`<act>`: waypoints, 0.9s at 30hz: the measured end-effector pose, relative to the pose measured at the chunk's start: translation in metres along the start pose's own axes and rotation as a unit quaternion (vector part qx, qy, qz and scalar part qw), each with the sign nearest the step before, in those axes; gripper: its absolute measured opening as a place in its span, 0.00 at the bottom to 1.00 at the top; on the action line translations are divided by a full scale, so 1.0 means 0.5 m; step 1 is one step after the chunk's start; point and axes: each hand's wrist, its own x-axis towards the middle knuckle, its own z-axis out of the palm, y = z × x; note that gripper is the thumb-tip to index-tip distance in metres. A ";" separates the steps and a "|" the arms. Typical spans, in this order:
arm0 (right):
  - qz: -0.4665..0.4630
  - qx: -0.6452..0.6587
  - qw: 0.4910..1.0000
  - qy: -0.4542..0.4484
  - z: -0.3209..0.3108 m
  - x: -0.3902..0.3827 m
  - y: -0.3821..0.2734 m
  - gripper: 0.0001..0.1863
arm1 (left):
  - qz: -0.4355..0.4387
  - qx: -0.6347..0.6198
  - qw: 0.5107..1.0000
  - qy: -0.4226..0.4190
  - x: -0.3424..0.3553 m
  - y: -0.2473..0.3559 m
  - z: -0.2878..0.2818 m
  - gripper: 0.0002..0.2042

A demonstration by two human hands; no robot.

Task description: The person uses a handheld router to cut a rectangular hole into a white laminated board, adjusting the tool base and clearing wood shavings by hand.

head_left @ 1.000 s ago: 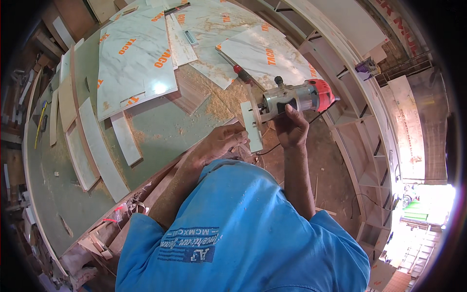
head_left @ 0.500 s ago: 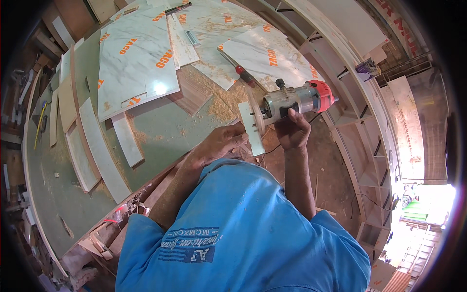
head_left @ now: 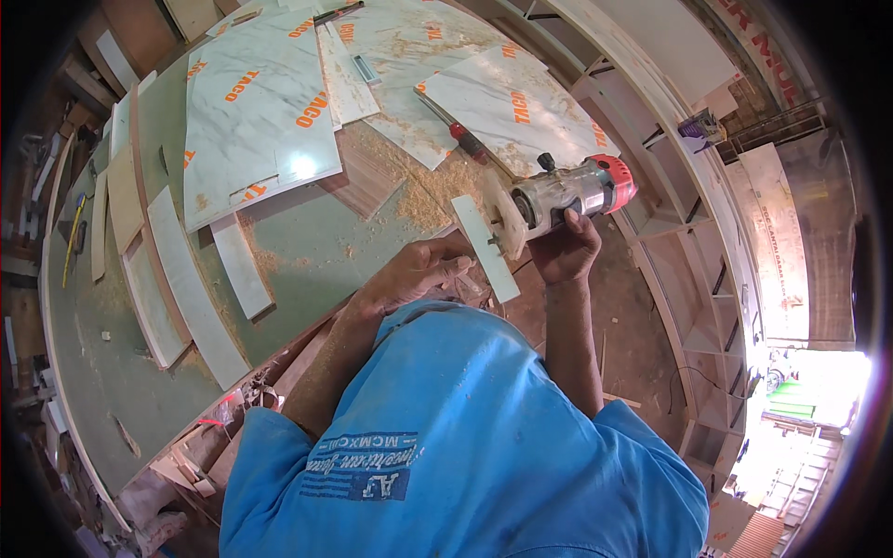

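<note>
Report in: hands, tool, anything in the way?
Right hand gripping power tool. Left hand by pale strip at tool's base. Sawdust on green bench alongside.

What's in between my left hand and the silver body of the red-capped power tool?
In the head view, a narrow pale strip and then the tool's cloudy base plate lie between your left hand and the silver body.

Right of centre, your right hand [head_left: 568, 251] is gripping a red-and-silver router [head_left: 564, 200]; your left hand [head_left: 420, 273] is sitting beside a pale strip [head_left: 486, 249]. A marbled board [head_left: 265, 121] is lying upper left.
</note>
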 end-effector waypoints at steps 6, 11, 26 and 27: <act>0.004 -0.068 0.998 0.007 -0.009 0.004 -0.010 0.34 | -0.051 -0.058 0.997 0.010 -0.006 -0.019 -0.019 0.17; 0.012 -0.108 0.994 -0.001 -0.008 0.007 -0.010 0.33 | -0.056 -0.001 0.997 0.044 -0.017 -0.032 -0.041 0.22; -0.161 -0.328 0.930 0.040 0.111 0.006 0.078 0.30 | -0.093 -0.145 0.985 0.018 0.023 -0.003 0.070 0.41; -0.095 -0.397 0.912 0.040 0.117 -0.003 0.080 0.33 | -0.091 -0.141 0.986 0.023 0.038 0.000 0.064 0.41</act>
